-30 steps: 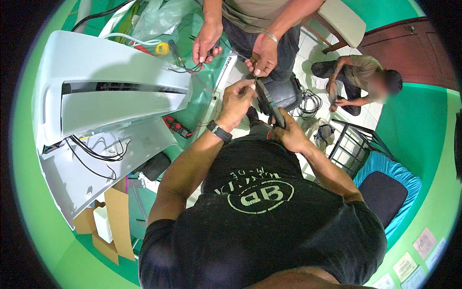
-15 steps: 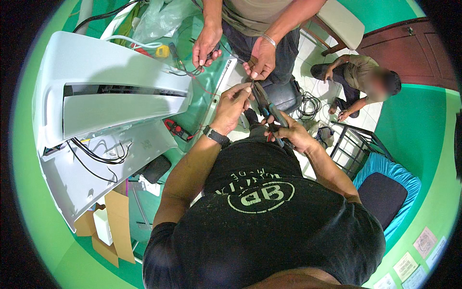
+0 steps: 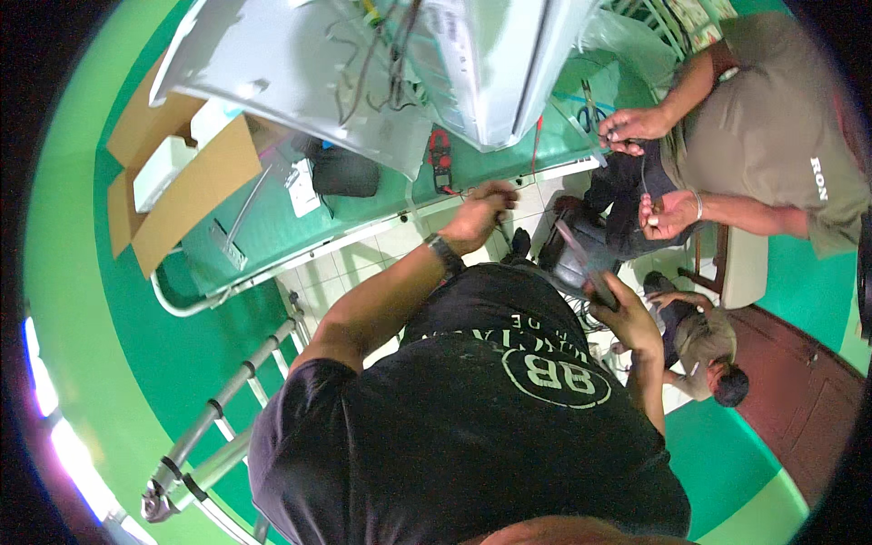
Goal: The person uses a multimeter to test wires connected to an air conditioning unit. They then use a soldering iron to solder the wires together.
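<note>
Pliers-like tool [image 3: 581,256] is in your right hand [image 3: 623,314], fingers wrapped round the handle end. It slants up and left, its tip between your two hands; motion blur, can't tell how its jaws stand. Your left hand [image 3: 486,218] is well apart from it, at the near edge of the green table [image 3: 300,241]; fingers curled, blurred, can't tell if anything's in them.

On the table, beyond that hand, you have a red-and-black clamp meter [image 3: 440,163], with a black pouch [image 3: 345,173] left of it and a white paper [image 3: 302,187] beside the pouch. Open cardboard box [image 3: 195,218] at the far left end, white pieces inside. Large white panel [image 3: 272,50] up top, dark wires [image 3: 398,68] hanging by it, white casing [image 3: 513,54] next to it. To your right, a co-worker [image 3: 763,136] holds a dark cable [image 3: 645,171] in both hands; another person [image 3: 699,343] is low down behind. Metal ladder [image 3: 218,407] lower left.
</note>
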`<control>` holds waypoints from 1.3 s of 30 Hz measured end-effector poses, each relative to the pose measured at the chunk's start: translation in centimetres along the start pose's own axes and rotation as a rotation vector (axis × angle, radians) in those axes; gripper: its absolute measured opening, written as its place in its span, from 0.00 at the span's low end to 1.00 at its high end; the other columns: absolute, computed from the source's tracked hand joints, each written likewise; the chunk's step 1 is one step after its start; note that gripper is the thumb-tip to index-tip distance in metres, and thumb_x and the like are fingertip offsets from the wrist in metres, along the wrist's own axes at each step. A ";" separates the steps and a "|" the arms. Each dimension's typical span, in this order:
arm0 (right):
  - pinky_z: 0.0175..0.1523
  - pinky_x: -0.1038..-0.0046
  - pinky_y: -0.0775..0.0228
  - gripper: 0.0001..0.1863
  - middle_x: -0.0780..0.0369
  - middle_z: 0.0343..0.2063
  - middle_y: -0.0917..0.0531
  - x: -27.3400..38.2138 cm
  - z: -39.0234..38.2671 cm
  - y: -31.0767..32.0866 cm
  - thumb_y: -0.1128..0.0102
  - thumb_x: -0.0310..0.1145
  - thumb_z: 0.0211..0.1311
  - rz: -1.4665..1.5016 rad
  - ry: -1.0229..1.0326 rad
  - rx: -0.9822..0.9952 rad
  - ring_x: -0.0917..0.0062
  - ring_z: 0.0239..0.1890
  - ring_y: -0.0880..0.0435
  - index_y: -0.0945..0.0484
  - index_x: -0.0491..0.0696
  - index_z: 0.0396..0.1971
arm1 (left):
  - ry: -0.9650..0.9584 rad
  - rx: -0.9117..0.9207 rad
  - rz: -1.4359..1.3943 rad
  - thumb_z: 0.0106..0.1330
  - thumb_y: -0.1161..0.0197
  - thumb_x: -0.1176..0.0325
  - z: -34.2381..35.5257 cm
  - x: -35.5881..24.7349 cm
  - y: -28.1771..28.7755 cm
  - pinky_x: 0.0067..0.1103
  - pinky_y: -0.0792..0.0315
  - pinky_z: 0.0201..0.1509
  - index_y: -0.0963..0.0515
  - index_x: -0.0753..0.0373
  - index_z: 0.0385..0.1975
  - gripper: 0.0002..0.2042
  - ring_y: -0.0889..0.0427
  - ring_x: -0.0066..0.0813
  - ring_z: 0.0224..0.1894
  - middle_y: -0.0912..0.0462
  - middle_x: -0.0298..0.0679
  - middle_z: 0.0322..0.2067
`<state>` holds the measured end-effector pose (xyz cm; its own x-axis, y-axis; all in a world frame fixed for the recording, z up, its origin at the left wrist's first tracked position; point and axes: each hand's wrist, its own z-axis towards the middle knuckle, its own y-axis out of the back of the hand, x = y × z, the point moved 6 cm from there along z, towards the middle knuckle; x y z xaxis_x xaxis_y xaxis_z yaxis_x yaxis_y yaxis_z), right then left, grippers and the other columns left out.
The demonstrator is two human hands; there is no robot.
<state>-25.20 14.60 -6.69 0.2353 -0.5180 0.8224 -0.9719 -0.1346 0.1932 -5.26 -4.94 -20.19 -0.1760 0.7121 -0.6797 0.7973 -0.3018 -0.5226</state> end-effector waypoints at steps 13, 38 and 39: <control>0.63 0.54 0.35 0.24 0.43 0.50 0.28 1.4 35.6 -29.9 0.38 0.37 0.55 -0.577 0.409 0.276 0.49 0.56 0.29 0.29 0.39 0.50 | 0.015 -0.537 -0.697 0.72 0.53 0.80 -12.6 6.7 17.4 0.25 0.29 0.40 0.49 0.62 0.68 0.26 0.26 0.32 0.37 0.27 0.45 0.41; 0.33 0.64 0.29 0.12 0.60 0.32 0.19 -32.6 34.4 -21.5 0.49 0.41 0.69 0.852 -0.669 -0.458 0.71 0.28 0.20 0.23 0.47 0.38 | -0.018 -0.218 -0.452 0.76 0.47 0.67 -9.9 -3.5 16.8 0.17 0.33 0.34 0.29 0.60 0.47 0.07 0.29 0.22 0.35 0.26 0.35 0.37; 0.22 0.67 0.28 0.13 0.61 0.24 0.25 -30.5 32.9 -20.9 0.45 0.43 0.68 0.966 -0.817 -0.532 0.70 0.23 0.23 0.25 0.47 0.35 | -0.008 -0.272 -0.393 0.76 0.47 0.67 -9.3 -3.4 17.3 0.16 0.34 0.32 0.29 0.60 0.47 0.07 0.30 0.22 0.34 0.27 0.34 0.36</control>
<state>-11.70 5.45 -53.41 -0.7719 -0.5905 0.2356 -0.5945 0.8017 0.0618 14.53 -6.65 -22.17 -0.4986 0.7335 -0.4620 0.7913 0.1675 -0.5881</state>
